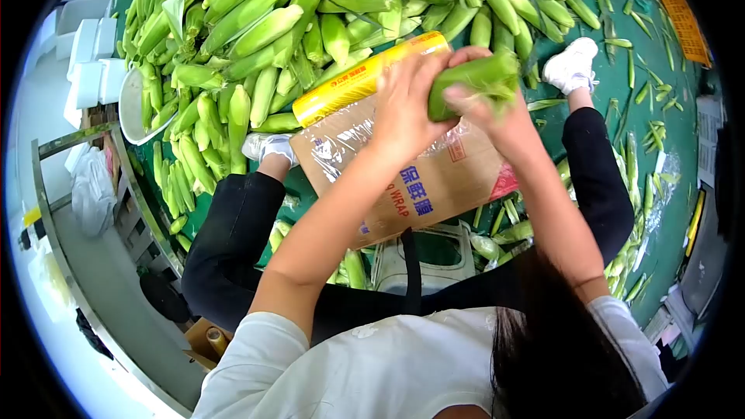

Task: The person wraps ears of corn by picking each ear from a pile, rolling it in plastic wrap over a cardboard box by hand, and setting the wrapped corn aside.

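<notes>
A green ear of corn in its husk (475, 84) is held up above the cardboard box, between my two hands. My left hand (407, 105) wraps round its left end, fingers over the far side. Against its lower right side is my right hand (497, 120), its fingers blurred by motion but closed about the corn. Just beyond lies a yellow-labelled roll of cling film (365, 77), partly hidden behind my left hand. Clear film spreads from the roll over the cardboard box (419, 186), which lies between my knees and bears the printed word WRAP.
A large heap of husked-leaf corn (272, 31) covers the green floor (621, 54) ahead. Loose husk scraps (656, 93) lie to the right. On the left stand a metal frame (66, 264), a white basin (133, 109) and white foam boxes (97, 46). Orange crates (683, 23) edge the far right.
</notes>
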{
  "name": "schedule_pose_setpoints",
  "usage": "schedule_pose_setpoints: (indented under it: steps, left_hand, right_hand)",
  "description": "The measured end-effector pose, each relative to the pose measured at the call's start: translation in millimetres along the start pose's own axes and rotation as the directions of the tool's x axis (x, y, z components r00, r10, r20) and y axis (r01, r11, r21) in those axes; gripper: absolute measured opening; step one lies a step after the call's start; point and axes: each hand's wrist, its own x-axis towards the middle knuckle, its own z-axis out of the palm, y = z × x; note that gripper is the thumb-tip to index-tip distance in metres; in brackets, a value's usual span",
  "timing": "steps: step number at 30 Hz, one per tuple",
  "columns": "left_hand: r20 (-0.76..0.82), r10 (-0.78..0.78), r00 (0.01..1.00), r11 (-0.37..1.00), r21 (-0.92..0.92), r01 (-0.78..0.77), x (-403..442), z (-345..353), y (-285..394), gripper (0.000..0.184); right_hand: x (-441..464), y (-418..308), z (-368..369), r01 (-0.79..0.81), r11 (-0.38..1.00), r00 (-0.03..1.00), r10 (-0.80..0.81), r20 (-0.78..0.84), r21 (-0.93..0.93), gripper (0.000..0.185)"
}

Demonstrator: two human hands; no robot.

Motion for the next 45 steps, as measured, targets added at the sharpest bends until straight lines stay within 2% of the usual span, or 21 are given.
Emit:
schedule_pose_setpoints:
  steps: [3,4,5,7,9,12,14,15,16,17,19,22,24,26,31,32,36,40,43,44,45]
  left_hand:
    - [0.390,-0.075,0.918,0.996,-0.024,0.091,-27.1,-22.8,8.7,0.083]
    - [0.189,0.020,0.982,0.998,-0.067,-0.007,-47.7,-10.3,-14.0,0.077]
    - [0.177,-0.065,0.982,0.998,0.001,0.065,-63.1,-7.2,-26.4,0.076]
    - [0.135,-0.215,0.967,0.972,0.128,0.199,-78.9,-3.9,-47.3,0.074]
    - [0.140,-0.262,0.955,0.935,0.280,0.216,-90.3,8.1,-63.5,0.071]
    - [0.178,-0.230,0.957,0.879,0.460,0.126,-94.3,16.5,-62.6,0.070]
    - [0.136,-0.248,0.959,0.806,0.579,0.126,-106.8,16.3,-47.1,0.072]
    - [0.117,-0.249,0.961,0.766,0.631,0.121,-107.9,19.8,-41.8,0.074]
    - [0.127,-0.325,0.937,0.765,0.618,0.181,-109.4,30.5,-45.5,0.074]
    - [0.117,-0.308,0.944,0.784,0.594,0.182,-108.4,34.1,-43.9,0.075]
    - [0.093,-0.286,0.954,0.814,0.550,0.190,-107.7,37.5,-43.0,0.075]
    - [-0.001,0.038,0.999,0.922,0.385,-0.035,-142.2,29.6,-77.7,0.067]
    - [0.047,0.287,0.957,0.902,0.323,-0.287,-189.0,2.4,-101.3,0.054]
    - [0.153,0.102,0.983,0.922,0.357,-0.152,-210.0,-14.6,-109.5,0.049]
    - [0.028,-0.139,0.990,0.927,0.354,0.121,-200.3,-13.9,-109.6,0.018]
    - [0.018,0.028,0.999,0.950,0.310,-0.032,-199.2,-21.3,-109.2,0.013]
    - [0.303,0.196,0.933,0.970,0.077,-0.229,-194.4,-60.9,-77.2,0.010]
    - [0.427,0.023,0.904,0.984,-0.172,0.056,-198.4,-53.8,-78.8,0.009]
    - [0.517,-0.005,0.856,0.984,-0.148,0.096,-174.7,-21.7,-109.0,0.013]
    - [0.526,0.099,0.845,0.995,-0.030,-0.098,-163.2,-9.6,-131.8,0.021]
    - [0.565,-0.054,0.823,0.977,0.198,-0.072,-135.7,-22.8,-116.7,0.034]
  right_hand:
    - [-27.4,2.9,-33.3,-0.176,0.707,0.924,0.359,-0.133,0.685,0.040]
    - [-33.3,21.0,-55.3,-0.215,0.808,0.872,0.411,-0.264,0.549,0.038]
    - [-37.8,41.8,-65.1,-0.259,0.879,0.813,0.422,-0.402,0.400,0.035]
    - [-56.0,105.6,-45.5,-0.547,0.798,0.833,0.490,-0.257,-0.252,0.030]
    - [-77.0,110.2,-8.4,-0.228,0.566,0.972,0.086,-0.219,-0.792,0.026]
    - [-86.1,157.3,-13.4,-0.050,0.539,0.996,-0.033,-0.081,-0.841,0.022]
    - [-97.5,147.3,-38.3,-0.275,0.910,0.955,0.221,-0.199,-0.309,0.016]
    - [-101.3,142.7,-45.1,-0.364,0.931,0.913,0.362,-0.191,0.025,0.014]
    - [-100.7,143.3,-42.4,-0.294,0.953,0.935,0.301,-0.185,0.068,0.011]
    - [-94.1,122.1,-17.9,-0.075,0.991,0.986,0.057,-0.155,-0.113,0.011]
    - [-67.6,100.5,34.1,0.277,0.791,0.948,-0.319,0.019,-0.545,0.015]
    - [-34.6,138.2,62.9,0.487,0.675,0.863,-0.274,0.425,-0.554,0.030]
    - [-27.9,134.0,69.7,0.615,0.518,0.786,-0.342,0.515,-0.594,0.050]
    - [-25.8,137.5,65.1,0.711,0.363,0.700,-0.291,0.652,-0.602,0.072]
    - [-18.7,126.4,68.0,0.687,0.364,0.718,-0.209,0.664,-0.629,0.067]
    - [-18.8,127.5,64.9,0.683,0.370,0.718,-0.185,0.671,-0.630,0.067]
    - [-42.3,122.0,39.3,0.650,0.420,0.710,-0.039,0.703,-0.634,0.067]
    - [-79.1,114.7,16.3,0.655,0.528,0.578,0.112,0.808,-0.541,0.061]
    - [-88.9,120.5,23.4,0.669,0.507,0.629,0.002,0.777,-0.543,0.052]
    - [-79.9,130.5,31.3,0.671,0.447,0.678,-0.046,0.733,-0.592,0.045]
    - [-61.6,136.1,37.4,0.660,0.453,0.702,-0.089,0.707,-0.599,0.042]
